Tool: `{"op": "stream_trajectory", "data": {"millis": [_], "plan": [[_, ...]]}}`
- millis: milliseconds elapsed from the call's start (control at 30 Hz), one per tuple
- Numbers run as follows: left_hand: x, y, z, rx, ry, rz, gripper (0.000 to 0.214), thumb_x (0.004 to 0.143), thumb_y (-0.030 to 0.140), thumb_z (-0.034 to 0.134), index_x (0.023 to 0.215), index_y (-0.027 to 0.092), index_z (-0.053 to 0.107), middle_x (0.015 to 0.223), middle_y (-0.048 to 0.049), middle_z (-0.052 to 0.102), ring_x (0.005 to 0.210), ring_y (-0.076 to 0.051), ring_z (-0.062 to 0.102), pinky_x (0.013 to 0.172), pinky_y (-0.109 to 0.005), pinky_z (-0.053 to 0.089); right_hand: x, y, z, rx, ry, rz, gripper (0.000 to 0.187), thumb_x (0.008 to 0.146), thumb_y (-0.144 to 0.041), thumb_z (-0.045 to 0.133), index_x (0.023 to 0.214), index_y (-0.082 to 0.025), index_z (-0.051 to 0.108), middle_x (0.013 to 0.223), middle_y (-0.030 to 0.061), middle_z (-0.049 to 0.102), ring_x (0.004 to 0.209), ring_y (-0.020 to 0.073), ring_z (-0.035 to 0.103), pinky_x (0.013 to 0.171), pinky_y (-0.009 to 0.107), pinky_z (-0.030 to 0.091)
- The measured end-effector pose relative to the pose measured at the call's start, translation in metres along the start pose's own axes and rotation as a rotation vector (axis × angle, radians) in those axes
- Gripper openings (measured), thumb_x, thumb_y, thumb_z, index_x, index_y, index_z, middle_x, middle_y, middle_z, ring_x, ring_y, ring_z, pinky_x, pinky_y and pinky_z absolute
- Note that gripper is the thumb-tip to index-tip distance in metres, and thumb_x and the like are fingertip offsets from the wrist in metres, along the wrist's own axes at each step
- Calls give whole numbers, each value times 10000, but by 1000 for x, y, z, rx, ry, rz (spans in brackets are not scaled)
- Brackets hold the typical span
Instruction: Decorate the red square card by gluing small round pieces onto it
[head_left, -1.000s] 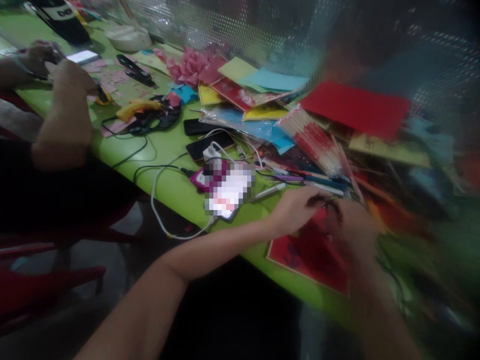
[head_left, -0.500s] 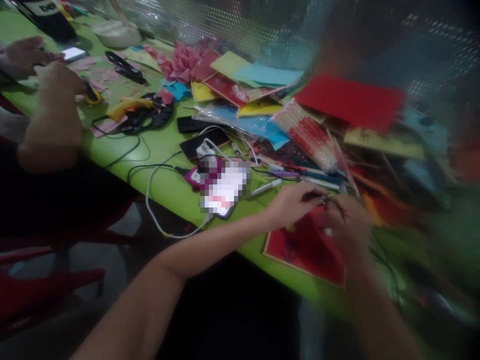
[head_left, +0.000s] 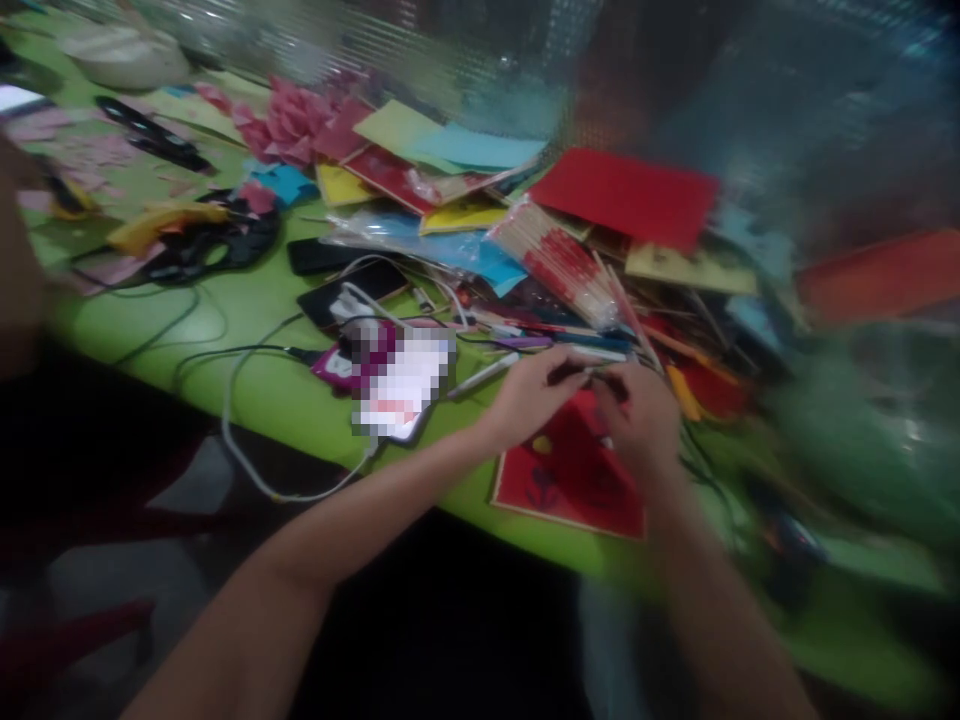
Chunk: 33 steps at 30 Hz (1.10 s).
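My left hand (head_left: pixel 529 395) and my right hand (head_left: pixel 637 420) meet over a red card (head_left: pixel 562 480) lying near the front edge of the green table (head_left: pixel 262 390). Both hands have their fingers pinched together on something small and dark between them; blur keeps me from naming it. The red card has a small drawing at its lower left. Pens and thin sticks (head_left: pixel 570 340) lie just beyond my fingers.
Phones (head_left: pixel 349 295) with white and black cables lie to the left. Coloured paper sheets (head_left: pixel 622 195), a pink paper flower (head_left: pixel 289 115), a packet of red sticks (head_left: pixel 559 260), scissors (head_left: pixel 154 140) and a yellow glue gun (head_left: pixel 161 220) cover the table. Another person's arm (head_left: pixel 15 260) shows far left.
The view has swung right, so everything sits further left in the picture. My hands stay pinched together over the red card. The other person's hands have mostly left the view.
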<state>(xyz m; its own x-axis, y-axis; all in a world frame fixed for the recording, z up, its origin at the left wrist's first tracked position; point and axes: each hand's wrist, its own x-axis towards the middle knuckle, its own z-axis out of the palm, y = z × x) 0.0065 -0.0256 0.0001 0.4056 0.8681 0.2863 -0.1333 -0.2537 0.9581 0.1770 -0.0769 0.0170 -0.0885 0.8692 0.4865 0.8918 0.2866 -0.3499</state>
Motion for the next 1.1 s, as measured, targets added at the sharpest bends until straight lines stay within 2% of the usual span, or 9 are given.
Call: {"op": "stream_trajectory", "data": {"millis": [133,300,467,667,767,900,1000,1100], "plan": [[0,0,0,4,-14,-23,222,896,159,606,1087,172,719,1046,-64,755,944,-164,690,905,-318,528,2,-3,0,-61,-21,-61,221,1003,-311,455,918,-210,632,880,76,687,853,226,591,787,350,433],[0,-2,0,-76,-49,-105,245,892,266,662,1109,182,737,1034,-57,759,941,-176,698,930,-337,532,4,-6,-2,118,-20,32,183,956,-240,475,814,-219,589,810,44,653,784,190,567,735,315,423],[1,1,0,-188,-37,-195,271,861,321,711,1089,180,745,1064,-62,760,1007,-188,692,1000,-359,512,5,-5,-3,386,-40,198,183,942,-267,507,775,-222,566,729,-14,607,697,145,548,688,273,416],[3,2,1,-288,7,-226,253,846,294,720,1065,166,734,1048,-60,758,966,-169,693,975,-346,520,6,-6,-6,529,-86,257,235,980,-391,511,852,-217,605,749,-18,612,712,144,561,691,271,426],[3,1,1,-247,20,-173,232,863,233,673,1076,159,726,1031,-64,757,949,-168,689,960,-344,517,4,-8,-8,493,-69,256,249,993,-394,486,875,-219,619,760,-13,615,721,151,570,689,276,438],[2,-1,1,-133,-9,-63,211,887,188,624,1069,149,722,1041,-81,748,977,-179,679,939,-329,510,0,-2,-4,269,8,162,177,896,-391,649,942,-220,636,868,13,661,762,174,601,721,303,468],[2,0,1,-69,-18,-37,214,899,188,616,1081,145,721,1048,-87,742,973,-179,674,928,-329,514,-2,5,0,179,29,127,160,901,-382,635,921,-224,645,854,20,665,779,190,614,725,317,464],[0,1,2,-57,-21,-39,215,908,193,614,1086,149,725,1039,-88,745,949,-173,676,905,-322,525,-4,7,0,167,11,168,166,915,-390,605,909,-229,647,842,17,667,767,191,616,708,315,455]]}}
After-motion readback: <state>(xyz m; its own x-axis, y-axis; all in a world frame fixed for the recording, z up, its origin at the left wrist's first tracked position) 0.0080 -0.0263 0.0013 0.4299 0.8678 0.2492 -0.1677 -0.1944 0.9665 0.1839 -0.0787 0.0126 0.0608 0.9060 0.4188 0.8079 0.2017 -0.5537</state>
